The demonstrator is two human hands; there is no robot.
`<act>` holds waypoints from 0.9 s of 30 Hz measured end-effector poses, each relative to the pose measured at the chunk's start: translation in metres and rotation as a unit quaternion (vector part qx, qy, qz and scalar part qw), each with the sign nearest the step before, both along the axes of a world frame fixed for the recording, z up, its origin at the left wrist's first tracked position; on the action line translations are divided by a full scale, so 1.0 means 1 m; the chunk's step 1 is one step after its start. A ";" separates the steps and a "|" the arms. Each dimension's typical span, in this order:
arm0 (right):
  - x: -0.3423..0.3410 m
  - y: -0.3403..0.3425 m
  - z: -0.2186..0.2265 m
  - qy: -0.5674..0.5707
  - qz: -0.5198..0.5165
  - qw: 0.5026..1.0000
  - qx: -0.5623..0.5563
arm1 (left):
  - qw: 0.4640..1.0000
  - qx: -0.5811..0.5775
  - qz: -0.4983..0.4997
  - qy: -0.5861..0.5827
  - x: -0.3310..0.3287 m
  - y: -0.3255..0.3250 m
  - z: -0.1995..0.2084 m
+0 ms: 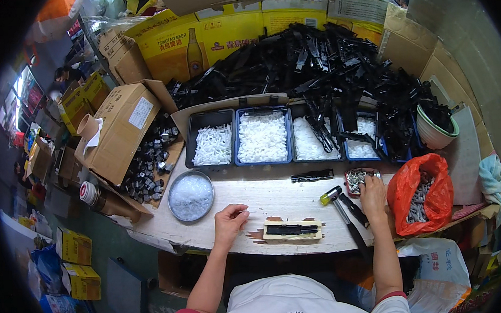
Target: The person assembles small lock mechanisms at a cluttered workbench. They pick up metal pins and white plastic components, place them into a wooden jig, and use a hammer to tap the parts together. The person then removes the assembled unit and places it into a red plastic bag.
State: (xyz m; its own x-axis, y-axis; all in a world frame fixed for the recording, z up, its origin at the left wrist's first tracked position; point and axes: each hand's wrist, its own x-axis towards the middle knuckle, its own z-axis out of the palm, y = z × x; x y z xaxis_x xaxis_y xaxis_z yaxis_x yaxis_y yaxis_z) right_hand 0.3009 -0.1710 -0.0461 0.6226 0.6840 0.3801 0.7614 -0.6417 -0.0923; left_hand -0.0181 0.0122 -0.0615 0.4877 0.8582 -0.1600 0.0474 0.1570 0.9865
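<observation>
My left hand [230, 223] is closed in a pinch over the table, left of a pale wooden holder [270, 238]. Something thin and whitish shows at its fingertips, too small to name. In the holder lies a long black plastic part [291, 229]. My right hand [373, 197] has its fingers bent down into a small red box [351, 193] of little metal pins [356, 176]; whatever the fingertips grip is hidden. Just left of this hand lie a hammer [343, 213] with a yellow-ended head and a dark tool [353, 210].
Trays of small white parts [262, 136] stand behind, below a heap of black parts [325, 62]. A round metal dish [191, 196] holds clear pieces. Another black part [312, 176] lies mid-table. A red bag [400, 199] of grey pieces is at right, a cardboard box [119, 132] at left.
</observation>
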 end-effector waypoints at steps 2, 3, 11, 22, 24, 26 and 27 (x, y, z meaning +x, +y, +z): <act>0.006 0.006 -0.008 -0.005 0.019 1.000 -0.018 | 0.998 0.040 0.003 0.047 0.000 0.001 0.001; 0.010 0.010 -0.011 -0.008 0.030 0.999 -0.025 | 0.998 0.056 0.000 0.042 0.001 0.001 -0.001; 0.022 0.004 -0.003 -0.008 0.063 0.997 0.050 | 0.913 0.367 -0.044 0.171 0.013 0.011 0.014; 0.028 0.008 -0.003 0.105 0.136 0.972 0.158 | 0.891 0.226 0.286 0.270 -0.135 0.074 -0.002; 0.026 0.012 -0.001 0.120 0.136 0.967 0.179 | 0.908 0.210 0.262 0.252 -0.132 0.096 -0.005; 0.015 0.020 0.004 0.138 0.124 0.960 0.211 | 0.907 0.214 0.243 0.267 -0.126 0.108 -0.001; 0.014 0.021 0.006 0.152 0.121 0.960 0.202 | 0.914 0.200 0.238 0.262 -0.126 0.113 -0.004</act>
State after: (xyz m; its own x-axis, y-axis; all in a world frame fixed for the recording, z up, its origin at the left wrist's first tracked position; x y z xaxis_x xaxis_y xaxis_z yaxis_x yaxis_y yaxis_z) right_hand 0.3148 -0.1503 -0.0397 0.5878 0.6575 0.4713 0.7824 -0.3139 -0.5379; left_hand -0.1444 0.1256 -0.0659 -0.0103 0.9941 0.1081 0.5502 -0.0846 0.8307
